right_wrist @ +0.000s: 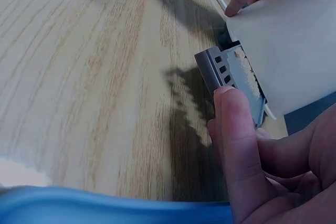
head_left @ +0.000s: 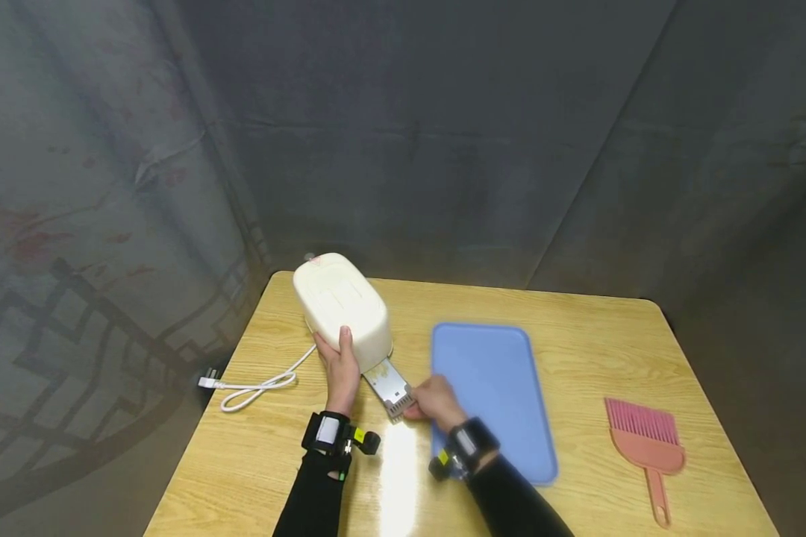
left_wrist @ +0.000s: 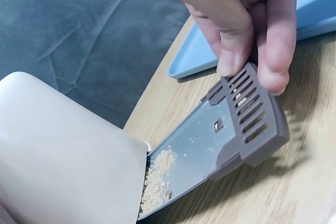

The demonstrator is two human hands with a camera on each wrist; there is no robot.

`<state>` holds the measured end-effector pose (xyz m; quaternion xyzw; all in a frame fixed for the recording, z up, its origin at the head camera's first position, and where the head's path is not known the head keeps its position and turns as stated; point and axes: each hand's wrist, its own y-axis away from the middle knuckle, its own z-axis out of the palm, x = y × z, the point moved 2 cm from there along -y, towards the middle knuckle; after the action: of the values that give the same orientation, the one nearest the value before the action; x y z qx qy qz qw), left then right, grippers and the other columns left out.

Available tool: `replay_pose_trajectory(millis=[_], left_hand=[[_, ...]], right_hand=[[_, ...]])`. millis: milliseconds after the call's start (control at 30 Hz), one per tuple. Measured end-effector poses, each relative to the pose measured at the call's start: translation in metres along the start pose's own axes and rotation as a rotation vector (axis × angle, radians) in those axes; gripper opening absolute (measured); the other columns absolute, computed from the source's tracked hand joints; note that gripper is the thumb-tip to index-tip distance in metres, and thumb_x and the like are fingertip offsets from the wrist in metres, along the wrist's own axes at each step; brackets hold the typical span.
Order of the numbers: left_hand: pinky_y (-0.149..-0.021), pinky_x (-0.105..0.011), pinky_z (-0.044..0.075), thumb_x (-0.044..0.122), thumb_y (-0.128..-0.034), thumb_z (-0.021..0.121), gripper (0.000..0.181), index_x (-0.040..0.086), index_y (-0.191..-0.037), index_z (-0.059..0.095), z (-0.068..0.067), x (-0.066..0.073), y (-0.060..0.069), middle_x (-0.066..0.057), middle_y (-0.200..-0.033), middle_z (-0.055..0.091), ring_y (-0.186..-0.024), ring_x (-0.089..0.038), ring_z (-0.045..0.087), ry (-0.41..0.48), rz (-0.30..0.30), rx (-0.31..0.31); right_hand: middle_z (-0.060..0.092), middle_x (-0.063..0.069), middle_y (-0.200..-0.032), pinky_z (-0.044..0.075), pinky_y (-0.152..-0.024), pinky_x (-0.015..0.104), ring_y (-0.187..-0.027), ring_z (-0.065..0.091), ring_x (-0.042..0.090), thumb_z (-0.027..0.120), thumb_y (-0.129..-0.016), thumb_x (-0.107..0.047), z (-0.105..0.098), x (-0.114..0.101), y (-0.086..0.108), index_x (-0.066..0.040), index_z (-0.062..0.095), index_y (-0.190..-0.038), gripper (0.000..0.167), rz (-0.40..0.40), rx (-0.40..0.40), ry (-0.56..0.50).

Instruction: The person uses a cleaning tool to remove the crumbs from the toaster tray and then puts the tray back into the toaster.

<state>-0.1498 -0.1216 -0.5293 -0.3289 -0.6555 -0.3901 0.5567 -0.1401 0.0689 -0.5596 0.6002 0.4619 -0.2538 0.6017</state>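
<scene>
A cream toaster (head_left: 345,309) is at the left of the table, with my left hand (head_left: 341,377) holding its near side, the thumb lying along the smooth surface. From its near end a metal crumb tray (left_wrist: 199,135) sticks out. My right hand (head_left: 436,401) pinches the tray's slotted grey-brown end (left_wrist: 254,114) between thumb and fingers. Pale crumbs (left_wrist: 157,179) are heaped on the tray by the toaster's opening. The tray's inner end is hidden inside the toaster. In the right wrist view, my fingers (right_wrist: 239,140) cover part of the slotted end.
A blue tray (head_left: 493,395) lies just right of the toaster, partly under my right forearm. The toaster's white cord (head_left: 262,386) is bundled at the left, its plug (head_left: 208,380) by the table edge. A pink brush with a small dustpan (head_left: 648,447) lies far right.
</scene>
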Motion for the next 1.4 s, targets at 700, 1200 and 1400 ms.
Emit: replay_pose_trajectory(millis=[700, 1200, 1400], left_hand=[[-0.122, -0.05, 0.005, 0.072, -0.0977, 0.039, 0.102, 0.011, -0.161, -0.012, -0.001, 0.002, 0.001, -0.021, -0.167, -0.009, -0.154, -0.036, -0.001, -0.005, -0.012, 0.014], [-0.122, -0.05, 0.003, 0.075, -0.0957, 0.037, 0.104, 0.014, -0.16, -0.016, 0.0, -0.002, -0.001, -0.019, -0.167, -0.012, -0.154, -0.034, -0.004, -0.003, -0.01, -0.006], [-0.123, -0.048, 0.002, 0.075, -0.0961, 0.038, 0.103, 0.013, -0.161, -0.015, 0.001, -0.001, -0.001, -0.019, -0.167, -0.011, -0.154, -0.033, -0.004, 0.0, -0.008, 0.002]], right_hand=[[0.069, 0.02, -0.079, 0.058, -0.059, 0.03, -0.059, 0.068, 0.019, 0.065, -0.094, 0.0, -0.013, 0.003, 0.016, 0.015, 0.064, -0.102, 0.017, -0.01, 0.012, 0.025], [0.07, 0.019, -0.078, 0.06, -0.063, 0.035, -0.062, 0.071, 0.024, 0.062, -0.093, 0.004, -0.023, 0.008, 0.021, 0.016, 0.064, -0.102, 0.015, -0.02, 0.007, 0.016], [0.07, 0.02, -0.078, 0.06, -0.062, 0.034, -0.062, 0.07, 0.024, 0.061, -0.092, 0.006, -0.027, 0.009, 0.024, 0.016, 0.064, -0.1, 0.013, -0.023, 0.015, 0.03]])
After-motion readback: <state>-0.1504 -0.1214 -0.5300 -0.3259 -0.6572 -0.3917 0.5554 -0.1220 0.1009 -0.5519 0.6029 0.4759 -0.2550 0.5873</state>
